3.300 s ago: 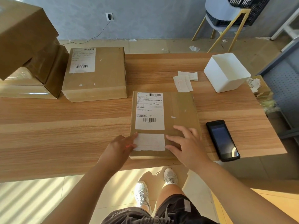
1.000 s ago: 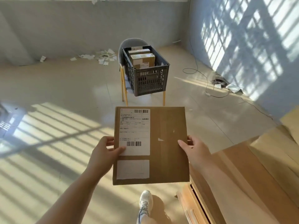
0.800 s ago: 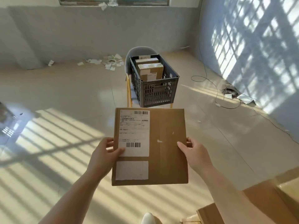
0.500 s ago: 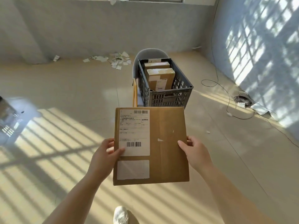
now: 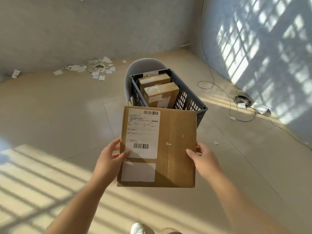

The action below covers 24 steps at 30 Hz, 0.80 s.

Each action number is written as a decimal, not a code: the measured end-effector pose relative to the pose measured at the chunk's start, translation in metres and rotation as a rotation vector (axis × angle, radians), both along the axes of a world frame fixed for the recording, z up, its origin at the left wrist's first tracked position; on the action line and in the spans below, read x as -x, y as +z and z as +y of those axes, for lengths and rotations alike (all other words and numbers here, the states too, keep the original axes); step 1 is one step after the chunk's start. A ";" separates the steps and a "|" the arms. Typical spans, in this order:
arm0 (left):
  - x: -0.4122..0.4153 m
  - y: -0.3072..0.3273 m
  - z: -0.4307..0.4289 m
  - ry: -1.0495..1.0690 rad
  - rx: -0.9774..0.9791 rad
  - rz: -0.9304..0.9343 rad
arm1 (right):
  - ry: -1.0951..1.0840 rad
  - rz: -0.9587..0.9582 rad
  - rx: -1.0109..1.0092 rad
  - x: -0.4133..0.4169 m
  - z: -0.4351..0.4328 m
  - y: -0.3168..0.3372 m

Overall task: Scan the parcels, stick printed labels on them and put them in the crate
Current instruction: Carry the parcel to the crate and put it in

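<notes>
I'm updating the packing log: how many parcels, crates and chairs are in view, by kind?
Parcels: 3 (held parcel; front parcel and rear parcel inside the crate)
Crates: 1 (grey crate)
Chairs: 1 (grey chair under the crate)
Total: 5

Single head-worn view, facing forward and down; parcel [image 5: 177,141] close at centre, crate [image 5: 187,100] just beyond it

Flat brown parcel [image 5: 175,149], 2 labels, held before grey crate [image 5: 185,92].
</notes>
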<state>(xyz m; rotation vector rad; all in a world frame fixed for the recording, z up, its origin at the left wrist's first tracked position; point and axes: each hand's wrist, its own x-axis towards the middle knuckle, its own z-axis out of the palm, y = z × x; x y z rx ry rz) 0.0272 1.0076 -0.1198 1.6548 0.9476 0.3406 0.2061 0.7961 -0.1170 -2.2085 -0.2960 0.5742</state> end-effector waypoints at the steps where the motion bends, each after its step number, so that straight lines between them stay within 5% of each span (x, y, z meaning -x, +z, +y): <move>1: -0.012 0.002 0.014 -0.018 0.010 -0.005 | -0.018 -0.004 0.000 -0.007 0.011 0.001; 14: -0.231 0.004 0.160 -0.281 -0.206 0.067 | -0.344 -0.073 -0.094 -0.153 0.123 -0.009; 24: -0.382 -0.016 0.210 -0.625 -0.261 0.376 | -0.426 -0.003 0.179 -0.242 0.154 -0.005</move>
